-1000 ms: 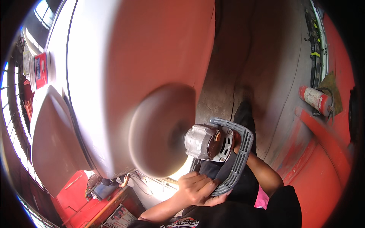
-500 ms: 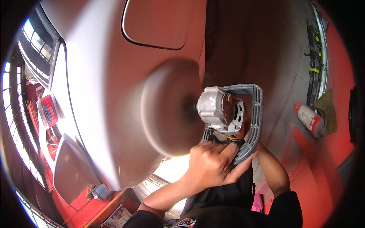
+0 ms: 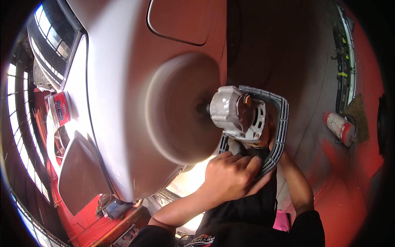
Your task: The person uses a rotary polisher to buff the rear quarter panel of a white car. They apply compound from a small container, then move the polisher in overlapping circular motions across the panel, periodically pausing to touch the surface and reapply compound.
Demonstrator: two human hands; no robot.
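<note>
Head view: a rotary polisher [image 3: 228, 109] is held at the centre, its round pad [image 3: 181, 111] blurred as if spinning and turned against a pale car's side panel [image 3: 107, 131] on the left. The near side of the grey loop handle [image 3: 282, 127] is gripped by the left hand [image 3: 234, 175]; the right hand [image 3: 271, 133] is mostly hidden behind the machine, so its grip cannot be told. Buffing of the panel appears to be in hand, below a rounded flap [image 3: 181, 20] farther off. Next, the pad should probably be guided flat along the curve, with the flap's edge avoided and pressure evenly shared.
</note>
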